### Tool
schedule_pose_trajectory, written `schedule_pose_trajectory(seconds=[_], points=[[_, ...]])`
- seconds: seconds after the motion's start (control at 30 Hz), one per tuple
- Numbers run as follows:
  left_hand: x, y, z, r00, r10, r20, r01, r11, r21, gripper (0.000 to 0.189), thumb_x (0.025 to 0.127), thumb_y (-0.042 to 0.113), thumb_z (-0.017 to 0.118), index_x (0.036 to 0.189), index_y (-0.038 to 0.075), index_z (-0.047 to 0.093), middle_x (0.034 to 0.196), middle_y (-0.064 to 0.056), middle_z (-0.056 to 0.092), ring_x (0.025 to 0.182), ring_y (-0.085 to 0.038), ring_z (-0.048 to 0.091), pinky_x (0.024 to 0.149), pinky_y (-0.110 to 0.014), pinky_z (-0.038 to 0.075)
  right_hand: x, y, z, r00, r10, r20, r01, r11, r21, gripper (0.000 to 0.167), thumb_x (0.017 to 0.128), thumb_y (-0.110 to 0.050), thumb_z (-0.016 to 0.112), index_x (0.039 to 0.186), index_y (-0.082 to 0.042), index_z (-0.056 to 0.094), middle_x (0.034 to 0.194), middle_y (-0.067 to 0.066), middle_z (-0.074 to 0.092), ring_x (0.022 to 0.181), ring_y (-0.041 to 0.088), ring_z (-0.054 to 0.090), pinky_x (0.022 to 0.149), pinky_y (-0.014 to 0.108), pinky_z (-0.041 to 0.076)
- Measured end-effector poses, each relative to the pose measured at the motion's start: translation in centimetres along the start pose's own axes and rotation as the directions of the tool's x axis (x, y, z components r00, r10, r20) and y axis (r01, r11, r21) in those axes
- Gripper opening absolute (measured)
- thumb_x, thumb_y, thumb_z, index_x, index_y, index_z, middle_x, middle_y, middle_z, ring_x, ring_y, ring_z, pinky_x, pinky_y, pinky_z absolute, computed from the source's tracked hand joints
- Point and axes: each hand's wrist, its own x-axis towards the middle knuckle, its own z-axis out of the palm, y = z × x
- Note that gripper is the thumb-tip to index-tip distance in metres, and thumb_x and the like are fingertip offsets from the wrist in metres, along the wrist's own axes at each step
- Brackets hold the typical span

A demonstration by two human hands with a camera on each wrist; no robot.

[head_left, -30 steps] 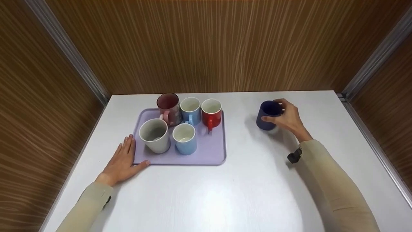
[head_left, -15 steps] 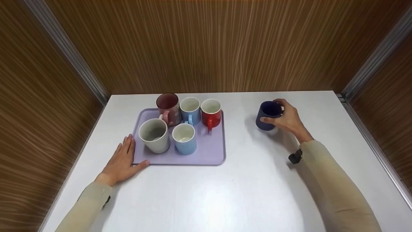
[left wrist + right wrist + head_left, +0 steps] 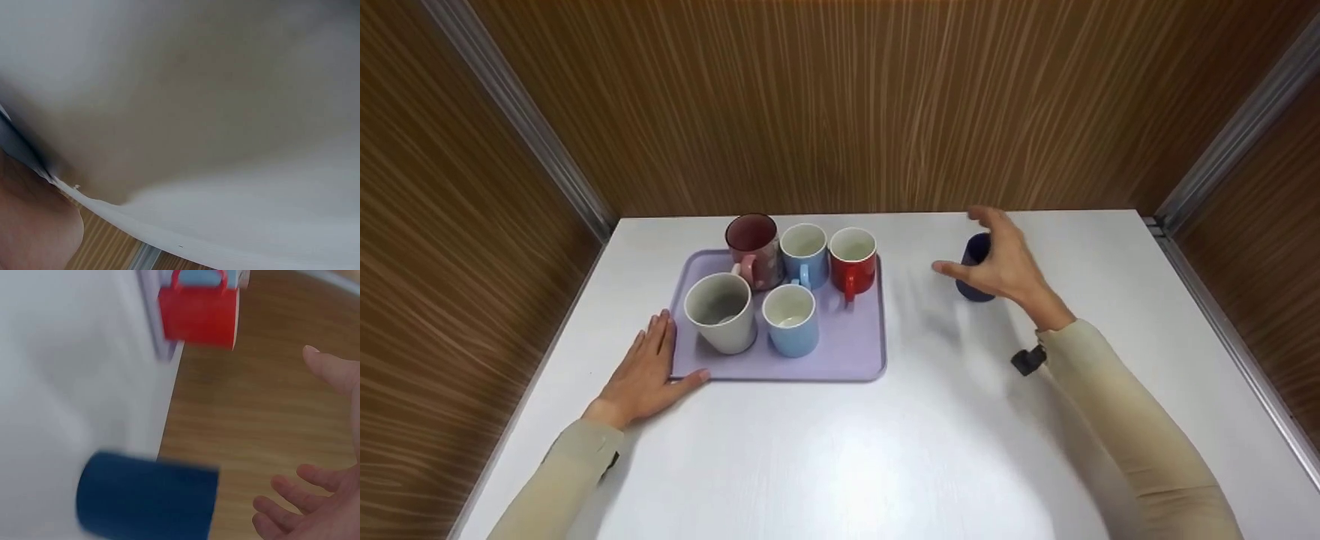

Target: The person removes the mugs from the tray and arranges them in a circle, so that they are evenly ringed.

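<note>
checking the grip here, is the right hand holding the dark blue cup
No, the right wrist view shows a gap between the right hand and the dark blue cup.

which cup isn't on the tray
The dark blue cup: it stands directly on the white table beside the right hand, while the other five cups stand on the lilac tray.

Dark blue cup (image 3: 976,251), right of frame; red mug (image 3: 856,280), cream inside, near centre. Lilac tray (image 3: 851,341), white table (image 3: 780,465). Brown streaked panel (image 3: 840,112), top.
</note>
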Motion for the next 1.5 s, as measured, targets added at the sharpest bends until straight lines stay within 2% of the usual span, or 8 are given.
schedule_pose_trajectory(seconds=[0.17,0.33,0.63,0.73,0.83,0.97,1.27,1.5], points=[[-0.1,0.0,0.1,1.000,-0.005,0.002,0.005,1.000,0.002,0.117,0.099,0.072,0.057,0.166,-0.011,0.009,0.177,-0.028,0.000,0.166,-0.045,0.001,0.134,-0.061,0.009,0.0,-3.4,2.5,0.996,-0.080,0.042,0.077,0.994,0.079,0.101,0.077,-0.048,0.095,0.154,-0.002,0.049,0.153,0.020,0.056,0.144,0.040,0.051,0.120,0.060,0.042],[-0.2,0.2,0.1,1.000,-0.002,-0.007,0.002,1.000,0.001,0.116,0.099,0.071,0.058,0.166,-0.012,0.011,0.177,-0.029,0.003,0.165,-0.046,0.003,0.133,-0.062,0.010,-0.3,-6.2,5.1,0.986,-0.147,0.082,0.127,0.969,0.211,0.096,0.077,-0.043,0.095,0.153,-0.004,0.051,0.150,0.017,0.060,0.141,0.038,0.055,0.119,0.055,0.045],[-0.1,0.2,-0.2,1.000,0.000,-0.002,0.000,1.000,0.013,0.116,0.099,0.071,0.057,0.166,-0.012,0.010,0.177,-0.029,0.002,0.165,-0.046,0.002,0.134,-0.061,0.010,-0.7,-9.6,8.9,0.958,-0.251,0.136,0.192,0.920,0.342,0.091,0.076,-0.042,0.094,0.149,-0.006,0.054,0.148,0.020,0.061,0.136,0.039,0.058,0.115,0.056,0.049],[-0.1,0.2,-0.3,1.000,0.000,0.002,0.000,1.000,0.012,0.116,0.100,0.071,0.057,0.166,-0.012,0.010,0.177,-0.029,0.002,0.165,-0.046,0.002,0.134,-0.061,0.009,-0.9,-10.3,10.2,0.950,-0.277,0.147,0.211,0.910,0.356,0.090,0.077,-0.041,0.093,0.149,-0.006,0.053,0.147,0.020,0.061,0.132,0.040,0.060,0.112,0.058,0.052],[0.0,0.1,-0.3,1.000,-0.001,0.009,0.001,1.000,0.012,0.117,0.099,0.071,0.057,0.166,-0.011,0.009,0.177,-0.028,0.001,0.165,-0.046,0.001,0.134,-0.061,0.008,-1.1,-10.8,11.3,0.945,-0.288,0.156,0.218,0.910,0.354,0.089,0.077,-0.040,0.094,0.149,-0.006,0.054,0.144,0.016,0.063,0.126,0.034,0.063,0.109,0.052,0.055],[0.0,-0.1,-0.1,1.000,0.002,0.012,-0.003,1.000,0.010,0.117,0.099,0.073,0.056,0.167,-0.010,0.008,0.178,-0.027,0.000,0.165,-0.046,0.000,0.134,-0.061,0.008,-1.3,-11.1,12.8,0.943,-0.292,0.159,0.212,0.896,0.390,0.087,0.076,-0.034,0.097,0.146,-0.002,0.055,0.140,0.015,0.065,0.123,0.029,0.064,0.110,0.051,0.055],[0.0,0.0,-0.1,1.000,0.002,0.004,-0.002,1.000,0.010,0.116,0.100,0.072,0.056,0.166,-0.011,0.009,0.177,-0.028,0.001,0.165,-0.046,0.001,0.134,-0.061,0.008,-1.9,-11.3,16.1,0.928,-0.326,0.179,0.235,0.887,0.398,0.088,0.073,-0.031,0.098,0.143,0.003,0.056,0.140,0.020,0.064,0.127,0.038,0.065,0.110,0.053,0.055],[-0.1,0.2,-0.1,1.000,0.003,-0.009,-0.002,1.000,0.004,0.116,0.099,0.071,0.057,0.166,-0.012,0.011,0.177,-0.029,0.002,0.165,-0.046,0.002,0.133,-0.062,0.008,-2.3,-11.6,18.4,0.940,-0.281,0.192,0.190,0.901,0.389,0.090,0.073,-0.033,0.098,0.145,0.000,0.055,0.137,0.014,0.066,0.122,0.028,0.067,0.109,0.043,0.056]])
